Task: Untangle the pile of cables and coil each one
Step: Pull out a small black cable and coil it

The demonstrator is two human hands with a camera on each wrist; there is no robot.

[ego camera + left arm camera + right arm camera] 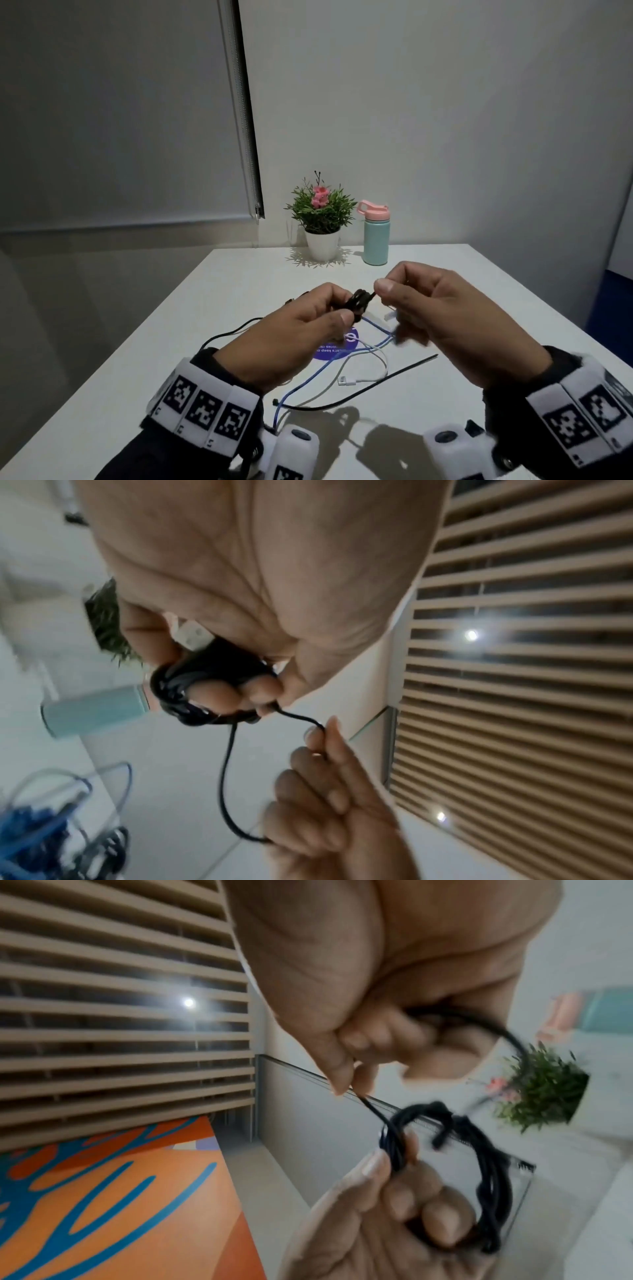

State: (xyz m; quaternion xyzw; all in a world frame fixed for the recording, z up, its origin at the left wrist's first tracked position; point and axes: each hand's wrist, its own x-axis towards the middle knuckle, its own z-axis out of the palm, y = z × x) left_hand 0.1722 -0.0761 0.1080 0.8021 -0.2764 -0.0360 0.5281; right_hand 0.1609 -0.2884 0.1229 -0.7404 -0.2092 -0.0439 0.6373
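My left hand (346,308) grips a small coil of black cable (358,303) above the middle of the white table (212,308). My right hand (383,287) pinches the free end of that black cable between thumb and forefinger, just right of the coil. In the left wrist view the coil (185,696) sits round my left fingers (212,693), and a slack loop of cable (224,777) runs down to my right hand (316,734). The right wrist view shows my right hand (349,1083) pinching the strand above the coil (486,1164), which my left hand (397,1164) holds.
Under my hands a blue cable (308,380), a white cable (383,359) with a white plug (346,381) and a thin black cable (376,387) lie loose over a purple sticker (329,353). A potted plant (322,219) and a teal bottle (375,236) stand at the far edge.
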